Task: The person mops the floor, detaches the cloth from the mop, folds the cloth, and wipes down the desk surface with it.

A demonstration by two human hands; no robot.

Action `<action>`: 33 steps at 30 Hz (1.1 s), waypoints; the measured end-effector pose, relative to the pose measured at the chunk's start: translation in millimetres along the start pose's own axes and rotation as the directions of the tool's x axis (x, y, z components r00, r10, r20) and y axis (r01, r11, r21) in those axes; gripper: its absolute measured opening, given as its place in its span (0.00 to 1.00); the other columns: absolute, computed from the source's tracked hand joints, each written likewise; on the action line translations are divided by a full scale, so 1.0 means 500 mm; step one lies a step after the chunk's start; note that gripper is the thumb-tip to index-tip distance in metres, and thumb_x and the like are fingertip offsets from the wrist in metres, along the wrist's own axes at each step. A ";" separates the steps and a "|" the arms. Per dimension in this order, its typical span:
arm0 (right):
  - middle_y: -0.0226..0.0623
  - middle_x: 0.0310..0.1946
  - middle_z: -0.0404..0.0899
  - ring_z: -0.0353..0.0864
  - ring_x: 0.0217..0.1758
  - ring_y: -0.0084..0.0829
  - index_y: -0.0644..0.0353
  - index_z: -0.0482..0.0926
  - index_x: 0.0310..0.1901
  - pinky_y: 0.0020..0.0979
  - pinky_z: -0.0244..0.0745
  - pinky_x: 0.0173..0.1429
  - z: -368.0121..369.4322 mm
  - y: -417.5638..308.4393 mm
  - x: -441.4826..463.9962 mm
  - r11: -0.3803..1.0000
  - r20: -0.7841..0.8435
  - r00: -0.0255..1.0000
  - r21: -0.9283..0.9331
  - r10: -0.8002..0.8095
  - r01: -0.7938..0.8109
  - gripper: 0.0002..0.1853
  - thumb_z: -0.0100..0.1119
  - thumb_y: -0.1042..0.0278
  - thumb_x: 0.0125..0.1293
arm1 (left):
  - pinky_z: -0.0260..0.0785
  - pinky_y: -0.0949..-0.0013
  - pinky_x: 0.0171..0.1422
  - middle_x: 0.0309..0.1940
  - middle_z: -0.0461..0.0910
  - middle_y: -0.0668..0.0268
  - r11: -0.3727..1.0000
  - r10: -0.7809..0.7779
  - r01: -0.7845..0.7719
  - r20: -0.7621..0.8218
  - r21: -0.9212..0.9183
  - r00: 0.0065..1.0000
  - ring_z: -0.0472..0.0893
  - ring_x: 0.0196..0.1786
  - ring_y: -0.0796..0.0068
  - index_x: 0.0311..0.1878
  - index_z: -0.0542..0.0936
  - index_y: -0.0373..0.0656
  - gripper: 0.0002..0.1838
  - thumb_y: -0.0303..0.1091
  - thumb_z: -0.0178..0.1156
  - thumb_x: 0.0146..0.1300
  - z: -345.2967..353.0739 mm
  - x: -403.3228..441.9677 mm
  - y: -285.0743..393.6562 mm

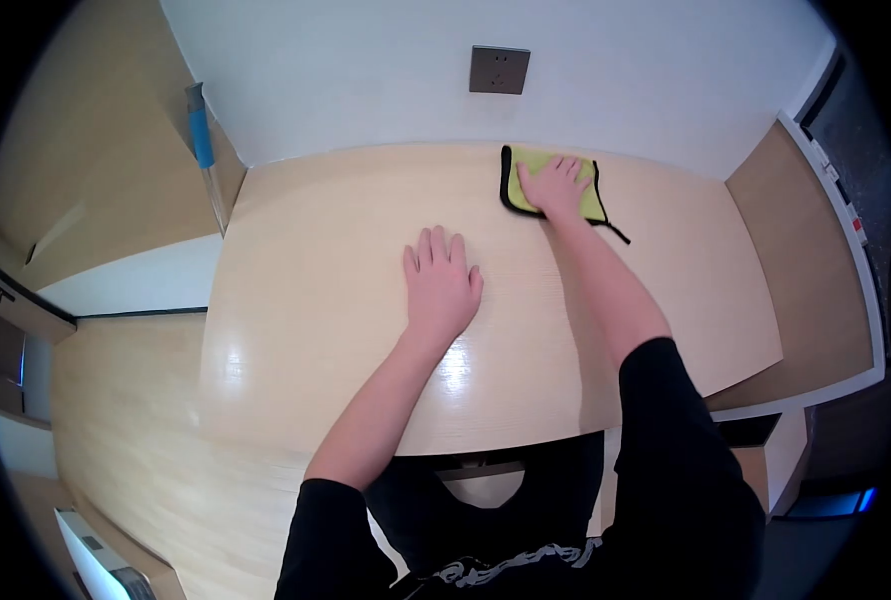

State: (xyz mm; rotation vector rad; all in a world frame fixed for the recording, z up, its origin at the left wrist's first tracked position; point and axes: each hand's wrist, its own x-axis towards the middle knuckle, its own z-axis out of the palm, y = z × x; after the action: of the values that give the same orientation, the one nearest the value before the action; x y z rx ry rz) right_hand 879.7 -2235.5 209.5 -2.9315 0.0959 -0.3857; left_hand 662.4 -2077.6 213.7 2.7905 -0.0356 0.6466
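Note:
My right hand (558,186) lies flat with fingers spread on a green cleaning cloth (531,163) with black edging. The cloth is spread near the back edge of a light wood tabletop (326,240), and a black strap trails from its lower right corner. Palm down on the bare wood, my left hand (439,285) rests left of the cloth and nearer to me. Its fingers are stretched out and it holds nothing.
A brown wall socket (500,70) sits on the white wall behind the table. At the left, a stick with a blue band (201,138) leans by the wooden panel. A low wooden partition (811,240) borders the right side.

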 end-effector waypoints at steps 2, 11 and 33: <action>0.60 0.70 0.53 0.43 0.77 0.51 0.76 0.55 0.68 0.58 0.35 0.75 0.005 -0.013 0.047 0.996 0.008 0.997 -0.045 0.075 -0.075 0.50 0.42 0.31 0.61 | 0.50 0.44 0.71 0.63 0.65 0.47 1.000 -0.001 0.001 0.010 -0.009 1.000 0.60 0.69 0.49 0.60 0.70 0.35 0.26 0.40 0.56 0.61 -0.007 0.002 0.003; 0.53 0.72 0.53 0.46 0.77 0.46 0.70 0.56 0.69 0.55 0.37 0.75 -0.005 0.000 0.025 0.997 0.000 0.998 -0.041 0.063 -0.063 0.46 0.41 0.34 0.63 | 0.51 0.44 0.70 0.62 0.66 0.49 0.999 0.001 -0.001 -0.012 -0.049 1.000 0.61 0.68 0.50 0.58 0.71 0.36 0.26 0.40 0.58 0.59 -0.011 0.004 -0.007; 0.59 0.72 0.49 0.44 0.77 0.49 0.74 0.50 0.70 0.57 0.37 0.75 -0.200 0.231 -0.487 0.978 0.088 0.976 -0.047 -0.200 0.205 0.46 0.50 0.41 0.64 | 0.42 0.34 0.71 0.69 0.57 0.46 0.998 -0.028 0.025 0.049 0.053 0.998 0.53 0.73 0.46 0.67 0.62 0.31 0.37 0.53 0.51 0.65 0.078 0.042 0.098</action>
State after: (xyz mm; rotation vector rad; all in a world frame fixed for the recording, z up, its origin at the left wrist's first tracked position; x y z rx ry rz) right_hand 614.2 -2344.7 221.5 -3.0168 -0.2090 -0.2943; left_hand 693.7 -2134.7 202.0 2.8520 0.0088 0.5806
